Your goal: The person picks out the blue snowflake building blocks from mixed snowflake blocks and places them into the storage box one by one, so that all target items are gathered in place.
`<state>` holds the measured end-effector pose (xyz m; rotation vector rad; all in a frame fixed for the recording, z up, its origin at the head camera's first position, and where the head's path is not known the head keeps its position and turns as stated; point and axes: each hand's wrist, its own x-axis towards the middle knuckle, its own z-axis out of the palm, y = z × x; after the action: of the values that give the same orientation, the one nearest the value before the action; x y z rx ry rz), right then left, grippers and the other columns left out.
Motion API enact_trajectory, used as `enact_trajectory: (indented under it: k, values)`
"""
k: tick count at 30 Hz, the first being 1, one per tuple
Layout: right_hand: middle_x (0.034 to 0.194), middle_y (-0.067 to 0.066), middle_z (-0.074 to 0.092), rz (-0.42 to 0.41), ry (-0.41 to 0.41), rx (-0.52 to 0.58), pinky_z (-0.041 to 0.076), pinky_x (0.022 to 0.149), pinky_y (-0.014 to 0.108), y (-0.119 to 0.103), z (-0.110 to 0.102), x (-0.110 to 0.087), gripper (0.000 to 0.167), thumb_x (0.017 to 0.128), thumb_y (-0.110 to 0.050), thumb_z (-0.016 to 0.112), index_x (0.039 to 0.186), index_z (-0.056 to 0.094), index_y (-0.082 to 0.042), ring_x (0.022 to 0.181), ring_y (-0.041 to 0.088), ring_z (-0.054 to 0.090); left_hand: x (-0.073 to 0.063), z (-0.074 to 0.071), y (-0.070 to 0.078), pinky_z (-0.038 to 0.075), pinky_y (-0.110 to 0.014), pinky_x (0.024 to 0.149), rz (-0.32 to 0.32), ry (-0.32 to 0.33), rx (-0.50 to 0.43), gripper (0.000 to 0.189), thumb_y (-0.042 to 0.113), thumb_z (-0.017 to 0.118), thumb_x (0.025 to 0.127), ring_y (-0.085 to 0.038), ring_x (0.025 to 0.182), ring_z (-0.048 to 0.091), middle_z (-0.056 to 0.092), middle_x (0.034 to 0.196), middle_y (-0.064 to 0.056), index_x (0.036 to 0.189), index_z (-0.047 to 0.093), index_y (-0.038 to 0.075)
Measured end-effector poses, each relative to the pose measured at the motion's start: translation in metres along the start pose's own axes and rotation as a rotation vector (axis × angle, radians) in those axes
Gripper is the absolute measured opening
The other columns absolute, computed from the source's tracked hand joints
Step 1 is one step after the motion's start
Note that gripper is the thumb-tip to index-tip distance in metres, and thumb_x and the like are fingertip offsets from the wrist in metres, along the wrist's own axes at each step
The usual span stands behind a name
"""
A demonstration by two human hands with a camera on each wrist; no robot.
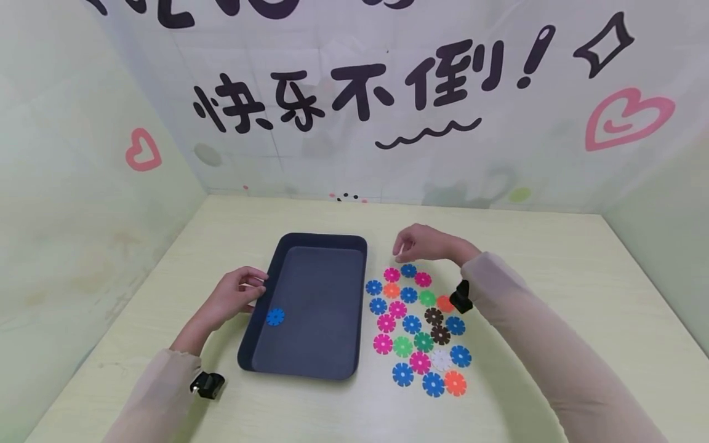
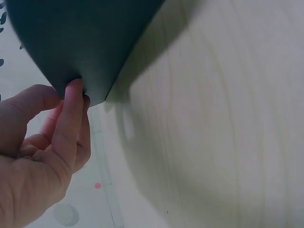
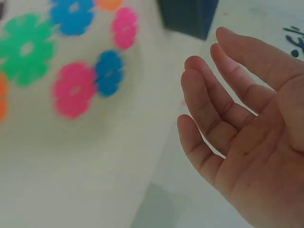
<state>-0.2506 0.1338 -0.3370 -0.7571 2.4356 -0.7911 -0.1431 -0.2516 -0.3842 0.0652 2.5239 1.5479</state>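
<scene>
A dark rectangular tray (image 1: 318,295) lies on the table with one blue snowflake disc (image 1: 275,317) in it, by the left wall. My left hand (image 1: 229,294) holds the tray's left rim; in the left wrist view its thumb and fingers pinch the tray wall (image 2: 80,42). To the right of the tray, plastic snowflake discs in pink, blue, orange, green, brown and white are spread out. My right hand (image 1: 423,242) hovers just beyond their far end, near a pink disc (image 1: 391,275). Its fingers are loosely bent and empty in the right wrist view.
The pale wooden table (image 1: 487,406) meets a printed white backdrop (image 1: 343,166) at the back, with more fabric walls left and right. A black wrist camera (image 1: 461,297) on the right sleeve overlaps an orange disc (image 1: 445,303) in the head view.
</scene>
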Motion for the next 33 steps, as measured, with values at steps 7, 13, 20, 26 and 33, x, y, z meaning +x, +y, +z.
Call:
enact_trajectory:
  k: [7, 13, 20, 26, 33]
  values:
    - [0.083, 0.005, 0.061, 0.068, 0.056, 0.061, 0.048, 0.069, 0.030, 0.042, 0.015, -0.012, 0.018, 0.083, -0.012, 0.067, 0.097, 0.063, -0.001, 0.074, 0.019, 0.055, 0.000, 0.001, -0.001, 0.053, -0.036, 0.060, -0.007, -0.004, -0.012, 0.027, 0.000, 0.053, 0.089, -0.021, 0.079, 0.056, 0.053, 0.096, -0.018, 0.115, 0.048, -0.009]
    - [0.081, 0.006, 0.057, 0.087, 0.114, 0.089, 0.046, 0.066, 0.028, 0.053, 0.025, -0.012, 0.024, 0.080, -0.014, 0.071, 0.099, 0.063, -0.002, 0.071, 0.019, 0.050, 0.001, 0.001, -0.001, 0.053, -0.036, 0.060, -0.011, -0.005, -0.008, 0.028, 0.001, 0.054, 0.089, -0.021, 0.079, 0.056, 0.053, 0.097, -0.018, 0.115, 0.048, -0.009]
    - [0.085, 0.007, 0.055, 0.114, 0.146, 0.089, 0.046, 0.069, 0.028, 0.054, 0.030, -0.011, 0.031, 0.077, -0.019, 0.074, 0.102, 0.063, -0.005, 0.075, 0.020, 0.050, 0.000, 0.001, 0.001, 0.053, -0.036, 0.060, -0.014, -0.001, 0.001, 0.028, 0.002, 0.054, 0.090, -0.022, 0.080, 0.057, 0.053, 0.097, -0.018, 0.115, 0.048, -0.008]
    - [0.089, 0.007, 0.055, 0.135, 0.153, 0.080, 0.046, 0.071, 0.030, 0.056, 0.032, -0.009, 0.032, 0.075, -0.022, 0.076, 0.101, 0.064, -0.008, 0.080, 0.022, 0.049, 0.000, 0.001, 0.001, 0.053, -0.036, 0.061, -0.018, -0.005, 0.001, 0.029, 0.003, 0.054, 0.090, -0.023, 0.081, 0.057, 0.053, 0.097, -0.018, 0.116, 0.048, -0.008]
    - [0.088, 0.008, 0.055, 0.156, 0.155, 0.083, 0.046, 0.067, 0.029, 0.055, 0.035, -0.006, 0.028, 0.076, -0.017, 0.076, 0.099, 0.064, -0.006, 0.077, 0.022, 0.049, -0.001, 0.001, 0.001, 0.053, -0.036, 0.061, -0.023, -0.005, 0.003, 0.030, 0.004, 0.053, 0.090, -0.024, 0.082, 0.056, 0.052, 0.098, -0.016, 0.118, 0.047, -0.007]
